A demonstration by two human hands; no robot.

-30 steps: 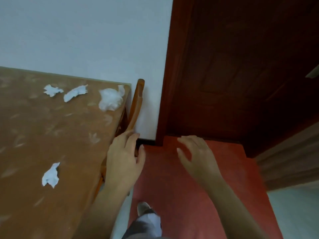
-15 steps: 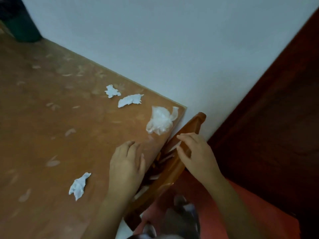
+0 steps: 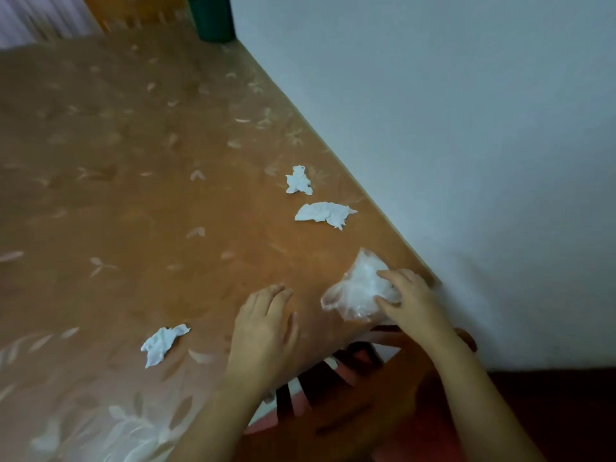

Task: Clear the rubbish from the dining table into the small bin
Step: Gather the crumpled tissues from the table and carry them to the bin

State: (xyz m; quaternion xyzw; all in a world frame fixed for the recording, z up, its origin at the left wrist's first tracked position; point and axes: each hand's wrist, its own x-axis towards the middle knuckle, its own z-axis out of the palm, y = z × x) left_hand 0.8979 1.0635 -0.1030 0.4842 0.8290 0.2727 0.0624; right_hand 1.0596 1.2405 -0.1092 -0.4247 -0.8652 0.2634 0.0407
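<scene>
Since the earlier frames the right hand (image 3: 411,300) has left the chair back and come onto the crumpled clear plastic wrapper (image 3: 358,290) at the table's near corner, while the view has swung along the dining table (image 3: 133,195) toward its far end. The right hand's fingers (image 3: 388,275) and thumb curl around the wrapper's right side, touching it; whether the wrapper is lifted off the table cannot be told. The left hand (image 3: 265,331) lies flat on the tabletop, fingers loosely together and holding nothing, just left of the wrapper and apart from it. A crumpled white tissue (image 3: 163,343) sits on the table to the left of the left hand, near it. Beyond the right hand, along the wall edge, lie two more scraps: a flattened white tissue (image 3: 325,213), and past it a small balled tissue (image 3: 298,181). Far beyond both hands, at the table's far end against the wall, stands the dark green small bin (image 3: 211,18). Below the right wrist the wooden chair back (image 3: 393,395) shows beside the table edge.
</scene>
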